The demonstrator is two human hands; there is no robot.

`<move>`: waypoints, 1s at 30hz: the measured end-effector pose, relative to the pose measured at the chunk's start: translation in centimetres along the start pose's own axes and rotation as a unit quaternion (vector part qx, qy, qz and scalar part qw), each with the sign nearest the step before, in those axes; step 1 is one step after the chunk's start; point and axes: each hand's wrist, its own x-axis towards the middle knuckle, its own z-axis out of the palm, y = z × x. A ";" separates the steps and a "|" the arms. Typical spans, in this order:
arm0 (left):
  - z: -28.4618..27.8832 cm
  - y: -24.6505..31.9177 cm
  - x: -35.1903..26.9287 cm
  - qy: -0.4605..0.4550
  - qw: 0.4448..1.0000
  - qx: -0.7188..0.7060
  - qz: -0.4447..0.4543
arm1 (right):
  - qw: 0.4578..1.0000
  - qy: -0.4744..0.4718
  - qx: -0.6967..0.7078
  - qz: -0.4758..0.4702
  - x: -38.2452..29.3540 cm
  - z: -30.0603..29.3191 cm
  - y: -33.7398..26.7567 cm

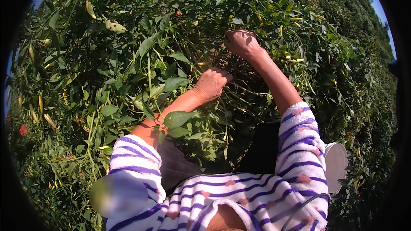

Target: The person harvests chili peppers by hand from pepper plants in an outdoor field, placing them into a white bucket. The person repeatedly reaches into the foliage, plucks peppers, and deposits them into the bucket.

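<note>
I reach with both arms into dense chili pepper plants (179, 56). My left hand (212, 85) is curled, knuckles up, beside bare stems in a gap between the leaves. Its fingertips are hidden, so what it holds cannot be made out. A small pale-yellow pepper (202, 64) hangs just above that hand. Farther out and to the right, my right hand (242, 42) bends into the foliage with its fingers mostly hidden. A leafy pepper stem (149, 70) rises left of my left hand, and broad green leaves (178, 119) overlap my left forearm.
A white bucket (335, 168) stands among the plants by my right elbow. Pale-yellow peppers (90, 9) hang at the upper left, and others (294, 60) lie among leaves at right. A red object (23, 130) shows at the far left.
</note>
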 end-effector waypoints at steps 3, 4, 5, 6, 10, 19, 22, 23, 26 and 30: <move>-0.1 0.1 0.0 -0.057 0.997 -0.033 -0.037 | 0.998 -0.065 0.012 -0.019 -0.4 -0.5 -1.4; -0.1 0.1 0.1 -0.029 0.997 -0.060 -0.029 | 0.995 -0.093 0.019 -0.024 -0.6 -0.8 -1.9; -0.1 0.1 0.3 0.004 0.997 -0.074 -0.010 | 0.996 -0.087 0.029 -0.018 -1.0 -1.1 -2.2; -0.2 0.0 0.4 0.037 0.995 -0.091 0.011 | 0.996 -0.082 0.039 -0.013 -1.4 -1.5 -2.6; 0.1 0.1 0.9 -0.045 0.997 -0.067 -0.007 | 0.993 -0.088 0.052 -0.061 -1.6 -3.0 -4.1; 1.5 0.8 0.2 0.005 0.999 -0.047 -0.021 | 0.841 -0.277 0.381 -0.268 -3.4 -11.7 -9.0; 2.2 1.3 0.4 -0.016 0.999 -0.040 -0.030 | 0.853 -0.213 0.462 -0.115 2.4 -11.4 -8.9; 2.4 1.5 0.4 -0.040 0.998 -0.012 -0.052 | 0.830 -0.182 0.517 -0.101 5.3 -10.4 -8.7; 3.1 1.7 -0.1 0.009 0.998 -0.032 -0.052 | 0.922 -0.065 0.381 0.023 14.3 -7.7 -6.2; 3.6 1.6 -1.3 0.026 0.999 -0.019 -0.032 | 0.987 0.066 0.116 0.087 21.5 -3.8 -1.4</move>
